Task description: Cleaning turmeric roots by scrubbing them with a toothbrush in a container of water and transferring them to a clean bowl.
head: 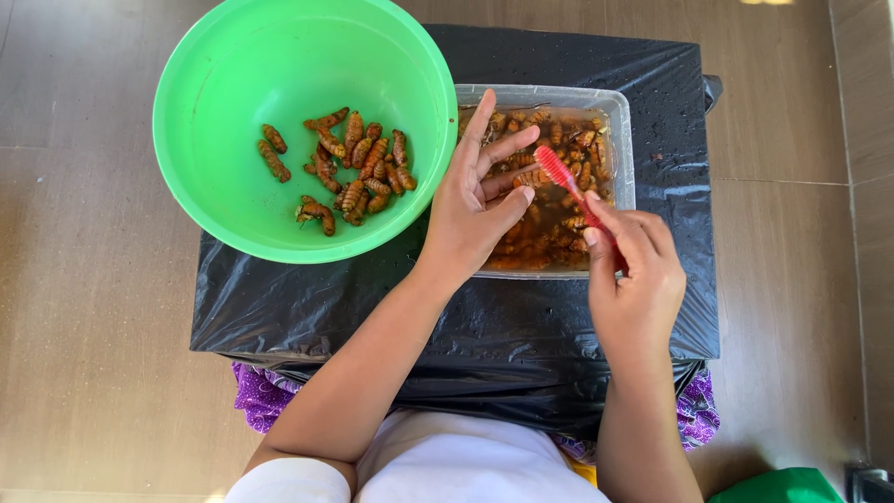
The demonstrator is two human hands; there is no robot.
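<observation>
My right hand (633,279) grips the handle of a red toothbrush (568,184), whose bristled head points up and left over a clear rectangular tub (622,126) of brown segmented grubs in liquid. My left hand (475,200) hovers over the tub's left end with fingers spread. One orange-brown grub (529,177) lies against its fingertips, just under the brush head. To the left, a green plastic bowl (233,84) holds several more of the same grubs (354,168).
Bowl and tub rest on a small surface wrapped in black plastic sheet (466,326), set on a tan tiled floor (84,326). Purple cloth (253,396) shows beneath the sheet's near edge. A green object (778,486) lies at the bottom right.
</observation>
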